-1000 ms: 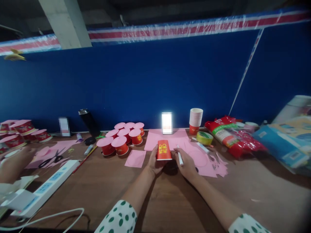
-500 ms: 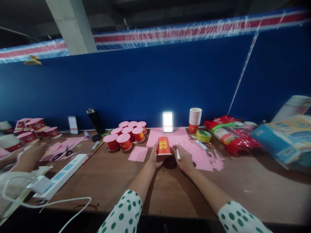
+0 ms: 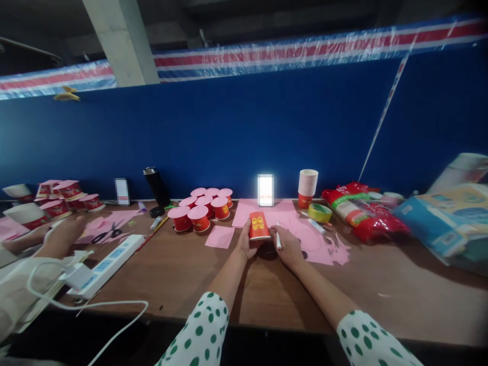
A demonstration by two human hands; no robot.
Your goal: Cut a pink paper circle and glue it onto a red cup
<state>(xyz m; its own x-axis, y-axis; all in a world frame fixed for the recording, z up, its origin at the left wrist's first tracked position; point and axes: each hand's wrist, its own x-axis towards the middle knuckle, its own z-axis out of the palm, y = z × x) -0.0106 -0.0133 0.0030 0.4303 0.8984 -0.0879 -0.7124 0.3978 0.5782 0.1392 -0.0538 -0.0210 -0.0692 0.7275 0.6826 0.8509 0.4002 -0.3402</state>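
1. A red paper cup with yellow print is gripped from its left side by the left hand, the fingers closed around its wall. It is held at the middle of the brown wooden table, above the near edge of a pink paper sheet.
2. The cup's long axis is upright, and the wider end appears to be turned down.
3. A slim white pen is pinched in the right hand, which is closed around it. The pen stands nearly upright just to the right of the cup, so the right hand is the nearer one to the cup's free side.
4. The pen is seen close beside the cup wall, but contact cannot be confirmed.
5. Whether the cup's lower rim rests on the paper cannot be told (it is covered by the hands). The pen tip and the pink scraps beneath the right hand are too small to be made out.
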